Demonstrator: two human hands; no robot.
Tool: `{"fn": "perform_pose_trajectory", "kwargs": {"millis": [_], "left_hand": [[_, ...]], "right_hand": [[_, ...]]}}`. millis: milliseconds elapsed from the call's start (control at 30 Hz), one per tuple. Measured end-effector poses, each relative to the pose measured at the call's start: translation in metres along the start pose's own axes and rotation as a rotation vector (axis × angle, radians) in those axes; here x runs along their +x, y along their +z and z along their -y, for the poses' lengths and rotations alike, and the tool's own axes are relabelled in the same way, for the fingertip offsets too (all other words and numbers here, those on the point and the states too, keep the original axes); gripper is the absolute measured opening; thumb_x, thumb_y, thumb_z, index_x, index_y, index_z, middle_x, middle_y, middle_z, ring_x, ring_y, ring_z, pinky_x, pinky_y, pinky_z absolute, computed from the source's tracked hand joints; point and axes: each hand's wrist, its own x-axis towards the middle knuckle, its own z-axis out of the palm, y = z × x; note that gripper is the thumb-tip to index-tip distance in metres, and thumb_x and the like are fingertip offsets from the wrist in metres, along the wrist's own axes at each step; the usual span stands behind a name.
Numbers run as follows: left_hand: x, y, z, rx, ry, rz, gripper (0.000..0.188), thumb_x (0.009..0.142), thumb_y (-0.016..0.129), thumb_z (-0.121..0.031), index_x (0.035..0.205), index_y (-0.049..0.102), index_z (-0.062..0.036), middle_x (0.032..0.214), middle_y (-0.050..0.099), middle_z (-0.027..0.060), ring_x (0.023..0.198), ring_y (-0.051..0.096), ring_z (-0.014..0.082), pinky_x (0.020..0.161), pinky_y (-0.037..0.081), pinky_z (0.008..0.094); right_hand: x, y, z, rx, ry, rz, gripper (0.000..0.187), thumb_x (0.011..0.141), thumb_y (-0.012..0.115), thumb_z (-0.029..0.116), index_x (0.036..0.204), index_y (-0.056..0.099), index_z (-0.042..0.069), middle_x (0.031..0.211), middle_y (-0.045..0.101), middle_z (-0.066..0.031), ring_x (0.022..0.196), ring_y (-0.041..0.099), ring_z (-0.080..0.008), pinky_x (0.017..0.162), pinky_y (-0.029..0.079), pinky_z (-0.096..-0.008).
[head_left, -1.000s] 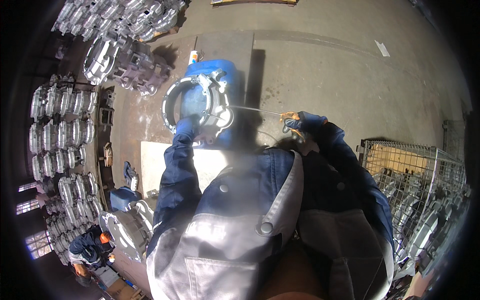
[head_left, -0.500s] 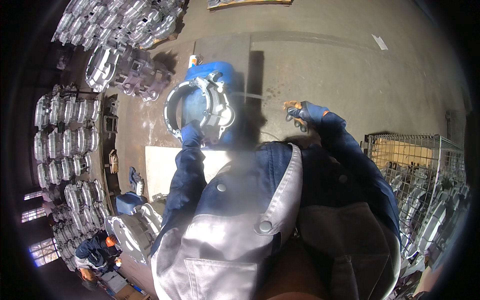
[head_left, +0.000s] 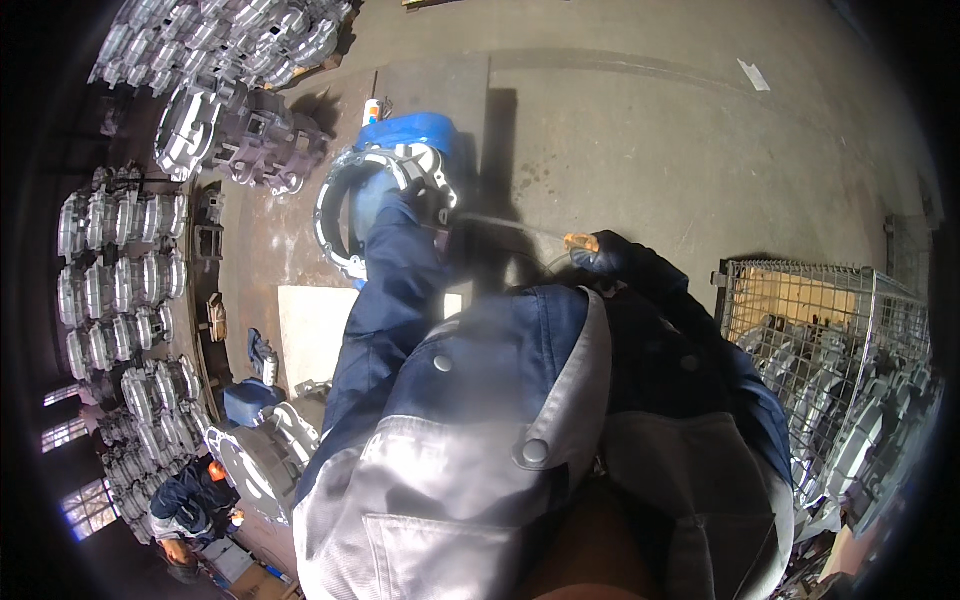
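Observation:
A ring-shaped grey metal housing (head_left: 327, 213) with bolt lugs lies on a blue support (head_left: 412, 130) in front of me. My left hand (head_left: 408, 198), in a dark glove, reaches across the ring and grips its inner right side; the fingers are partly lost in shadow. To the right, my right hand (head_left: 598, 256) is closed round the orange-tan handle of what looks like a file (head_left: 510, 225). Its long thin blade points left, and its tip reaches the right side of the housing. Whether the tip touches the metal, I cannot tell.
Stacks of similar castings (head_left: 125, 225) line the left side, with more housings (head_left: 240, 135) at the upper left. A wire cage (head_left: 800, 310) with metal parts stands at the right. Another person (head_left: 190, 500) bends at the lower left. A pale board (head_left: 315, 330) lies below the housing.
My left hand has moved up from the housing's lower edge to its inner right side. My right hand, with the file, has come lower and slightly left, nearer my body.

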Motion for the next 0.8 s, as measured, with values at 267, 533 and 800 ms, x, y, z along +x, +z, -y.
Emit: {"fn": "perform_pose_trajectory", "kwargs": {"millis": [267, 533, 800], "left_hand": [[-0.031, -0.012, 0.071, -0.312, 0.123, -0.106, 0.063, 0.077, 0.077, -0.045, 0.117, 0.065, 0.0018, 0.109, 0.069, 0.021, 0.1, 0.067, 0.0319, 0.088, 0.05, 0.0381], [-0.085, -0.004, 0.071, 0.38, 0.408, -0.183, 0.019, 0.085, 0.061, -0.031, 0.093, 0.069, -0.0157, 0.095, 0.069, 0.0112, 0.078, 0.067, 0.0351, 0.063, 0.051, 0.0435], [-0.066, 0.031, 0.102, -0.893, 0.168, -0.044, 0.029, 0.094, 0.046, -0.014, 0.112, 0.06, 0.0031, 0.111, 0.058, 0.0169, 0.094, 0.064, 0.0336, 0.079, 0.056, 0.0413]], "right_hand": [[0.027, 0.021, -0.037, 0.103, 0.184, -0.01, 0.039, 0.098, 0.06, 0.018, 0.131, 0.055, -0.003, 0.129, 0.062, -0.0066, 0.116, 0.057, -0.0118, 0.102, 0.043, -0.0277], [0.034, 0.02, -0.041, 0.146, 0.169, 0.058, 0.038, 0.098, 0.061, 0.02, 0.129, 0.056, -0.001, 0.124, 0.063, -0.0055, 0.114, 0.056, -0.0109, 0.1, 0.043, -0.0269], [0.041, 0.011, -0.036, 0.062, 0.162, 0.089, 0.031, 0.095, 0.063, 0.023, 0.118, 0.06, 0.002, 0.103, 0.064, -0.003, 0.096, 0.058, -0.0096, 0.085, 0.047, -0.0268]]}}
